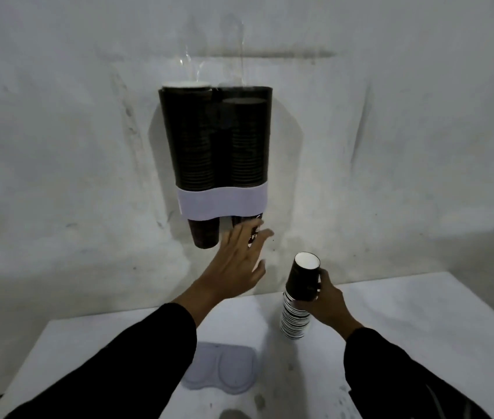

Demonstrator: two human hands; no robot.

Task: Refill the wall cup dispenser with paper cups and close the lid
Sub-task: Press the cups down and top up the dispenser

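A two-tube cup dispenser (215, 140) hangs on the wall, dark and see-through, with a white band near its bottom. Both tubes hold stacked dark cups; the left stack reaches the rim, the right one sits lower. The top has no lid on it. My left hand (239, 261) is open with fingers spread, right under the right outlet and in front of the cup hanging there. My right hand (325, 297) grips a stack of dark paper cups (300, 291) that rests on the white table. The grey double-round lid (224, 368) lies flat on the table between my arms.
The white table (421, 322) stands against the rough grey wall (58, 146) below the dispenser. A dark cup (204, 232) sticks out of the left outlet. Black sleeves cover both forearms.
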